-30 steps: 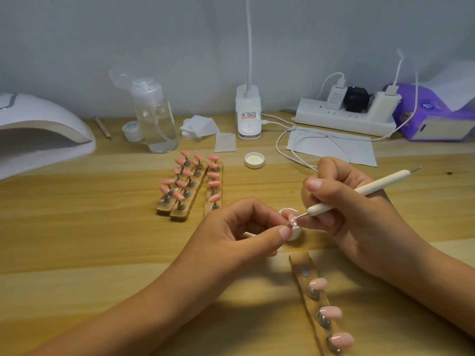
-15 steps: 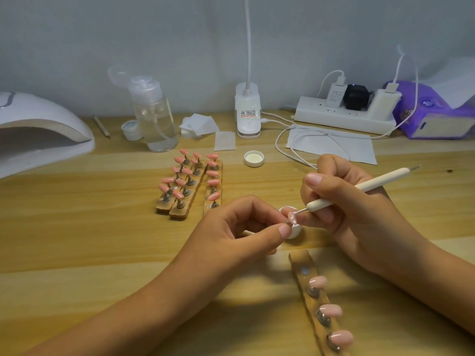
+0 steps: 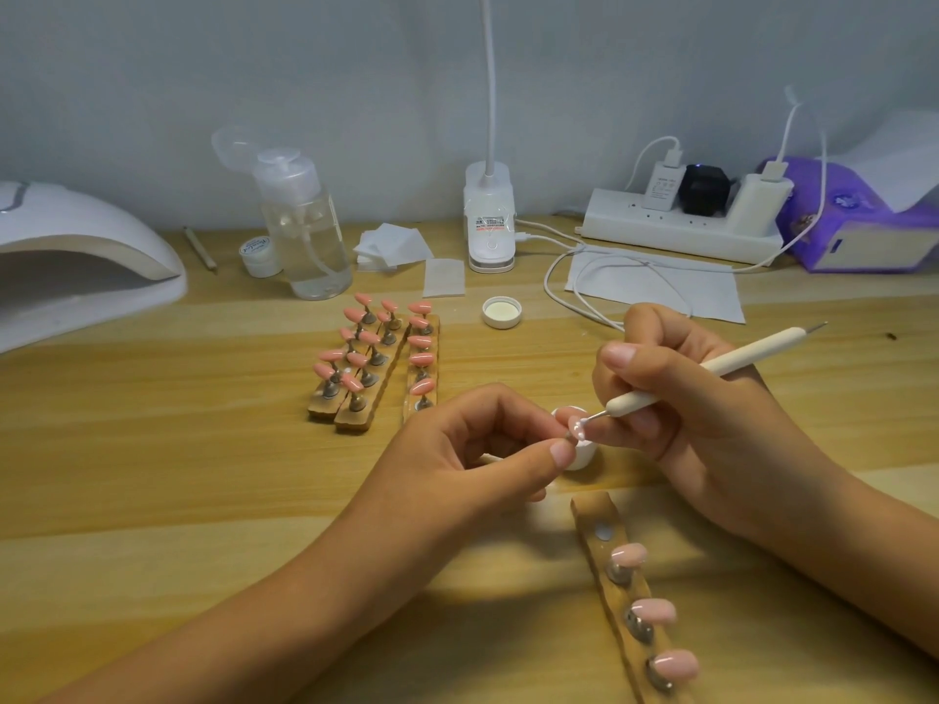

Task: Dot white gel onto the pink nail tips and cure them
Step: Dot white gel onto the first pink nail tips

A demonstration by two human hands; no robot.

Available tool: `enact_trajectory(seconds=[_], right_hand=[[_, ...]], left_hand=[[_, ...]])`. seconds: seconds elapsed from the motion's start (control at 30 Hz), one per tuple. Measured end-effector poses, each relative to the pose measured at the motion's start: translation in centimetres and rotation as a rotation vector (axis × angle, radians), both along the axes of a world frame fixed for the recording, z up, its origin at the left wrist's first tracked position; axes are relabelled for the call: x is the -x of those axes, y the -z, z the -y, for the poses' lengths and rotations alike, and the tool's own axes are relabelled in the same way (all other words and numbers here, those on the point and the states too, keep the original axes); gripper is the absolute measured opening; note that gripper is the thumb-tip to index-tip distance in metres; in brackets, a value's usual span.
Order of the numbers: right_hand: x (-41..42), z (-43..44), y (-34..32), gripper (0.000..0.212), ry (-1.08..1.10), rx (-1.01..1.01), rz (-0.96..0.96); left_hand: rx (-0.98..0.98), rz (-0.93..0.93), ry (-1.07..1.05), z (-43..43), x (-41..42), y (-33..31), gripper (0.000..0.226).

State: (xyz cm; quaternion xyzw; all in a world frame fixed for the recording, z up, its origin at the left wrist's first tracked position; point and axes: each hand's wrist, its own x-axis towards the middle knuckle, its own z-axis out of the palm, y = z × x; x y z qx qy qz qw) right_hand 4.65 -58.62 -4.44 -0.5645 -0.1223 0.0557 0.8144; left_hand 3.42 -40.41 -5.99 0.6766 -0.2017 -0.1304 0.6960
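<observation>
Where the wooden desk meets the wall at far left, a white curing lamp is seen. Just to its right a thin pencil-like stick is laid, then a small white jar is set against a clear pump bottle whose cap is flipped open. Nearer the front edge, three wooden holders are lined up side by side, touching, each loaded with pink nail tips on metal stands. Behind them a stack of white wipes and a single wipe are placed, followed by the clip base of a white desk lamp and an upturned white lid.

At the centre, one pink nail tip on its stand is pinched between the thumb and forefinger of the left hand, with a small white pot just behind it. White dots are visible on this tip, and it is touched by the metal point of a white dotting tool, which is gripped pen-fashion by the curled fingers of the right hand.

Below the right hand a fourth wooden holder is laid lengthwise, carrying three paler pink tips and one bare metal spot at its far end. Along the wall at right, a sheet of paper, a white power strip with plugged chargers and a purple tissue pack are found.
</observation>
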Motion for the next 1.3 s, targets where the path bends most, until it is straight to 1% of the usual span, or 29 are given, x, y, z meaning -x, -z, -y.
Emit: enact_trajectory(seconds=[0.63,0.9,1.17,1.3], right_hand=[[-0.13,0.15,0.03,0.025,0.0,-0.014,-0.022],[-0.23,0.29,0.19,0.03,-0.018,0.0,0.005],[-0.27,0.38,0.28,0.023,-0.05,0.002,0.013],[-0.28,0.33,0.34,0.029,-0.039,0.015,0.014]], left_hand=[[-0.002,0.017,-0.001,0.14,0.02,-0.12,0.007],[-0.01,0.013,0.0,0.14,0.02,-0.23,0.006],[-0.014,-0.001,0.003,0.11,0.06,-0.37,0.006],[-0.011,0.0,0.001,0.12,0.09,-0.34,0.007]])
